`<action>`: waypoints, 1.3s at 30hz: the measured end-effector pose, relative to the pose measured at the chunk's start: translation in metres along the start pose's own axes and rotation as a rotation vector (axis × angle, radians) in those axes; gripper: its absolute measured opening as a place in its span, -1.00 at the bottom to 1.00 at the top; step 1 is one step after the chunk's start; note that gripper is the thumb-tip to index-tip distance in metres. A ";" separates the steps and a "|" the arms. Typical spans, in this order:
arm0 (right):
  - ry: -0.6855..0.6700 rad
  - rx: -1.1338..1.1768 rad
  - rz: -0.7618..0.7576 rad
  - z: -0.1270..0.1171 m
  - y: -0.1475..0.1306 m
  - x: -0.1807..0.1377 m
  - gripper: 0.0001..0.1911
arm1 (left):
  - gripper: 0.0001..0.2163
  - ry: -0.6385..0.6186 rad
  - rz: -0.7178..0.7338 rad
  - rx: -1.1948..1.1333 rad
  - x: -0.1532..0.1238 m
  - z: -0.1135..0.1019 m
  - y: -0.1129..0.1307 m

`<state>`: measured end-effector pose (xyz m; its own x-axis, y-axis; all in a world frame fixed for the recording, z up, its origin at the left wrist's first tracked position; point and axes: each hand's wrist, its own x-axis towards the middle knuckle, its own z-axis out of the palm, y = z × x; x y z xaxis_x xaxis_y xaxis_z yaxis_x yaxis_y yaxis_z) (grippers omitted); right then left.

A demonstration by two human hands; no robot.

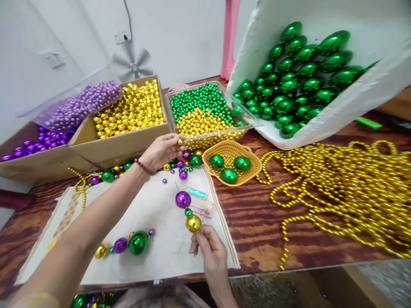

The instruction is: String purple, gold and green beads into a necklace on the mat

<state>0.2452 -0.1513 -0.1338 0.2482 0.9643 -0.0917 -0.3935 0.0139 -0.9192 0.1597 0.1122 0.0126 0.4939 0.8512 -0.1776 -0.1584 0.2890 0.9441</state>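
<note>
My left hand (pixel 163 152) reaches over the far edge of the white cloth (pixel 128 203), its fingertips pinching a small gold bead (pixel 180 142). In my right hand (pixel 214 252), thumb and fingers grip a large gold bead (pixel 193 223), the lowest of a short upright row. Above it come a small green bead (pixel 188 212) and a large purple bead (pixel 183 199), with a thin needle tip sticking out at the top. On the cloth lies another row of beads, its largest a green one (pixel 138 243). Loose purple, green and gold beads are scattered below my left hand.
Behind stand a box of gold beads (pixel 126 136), purple beads (pixel 35 143), and a clear tub (pixel 205 139) of green and gold ones. An orange basket (pixel 233 181) holds three green balls. Right are a white foam box (pixel 321 115) and gold bead strands (pixel 359 192).
</note>
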 end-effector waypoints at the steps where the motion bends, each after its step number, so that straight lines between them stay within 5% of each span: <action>1: 0.002 -0.022 -0.018 0.001 -0.002 0.001 -0.71 | -0.93 -0.010 -0.033 -0.097 -0.021 -0.006 -0.007; 5: 0.009 -0.131 -0.044 0.008 -0.009 0.004 -0.75 | -0.87 0.051 -0.064 -0.311 -0.083 -0.024 -0.037; 11: 0.006 -0.253 -0.027 0.020 -0.012 -0.001 -0.75 | -0.82 0.176 0.002 -0.390 -0.121 -0.040 -0.057; 29: 0.018 -0.328 0.058 0.027 -0.012 -0.004 -0.74 | -0.76 0.265 0.091 -0.222 -0.125 -0.054 -0.064; 34: 0.021 -0.227 0.111 0.038 -0.005 -0.001 -0.70 | -0.76 0.272 0.113 -0.157 -0.125 -0.046 -0.068; 39: 0.036 -0.086 0.185 0.053 0.009 0.004 -0.68 | -0.72 0.314 0.067 -0.325 -0.132 -0.026 -0.086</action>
<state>0.1957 -0.1334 -0.1217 0.2105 0.9384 -0.2740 -0.3584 -0.1867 -0.9147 0.0862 -0.0135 -0.0527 0.1982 0.9499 -0.2417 -0.4663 0.3083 0.8292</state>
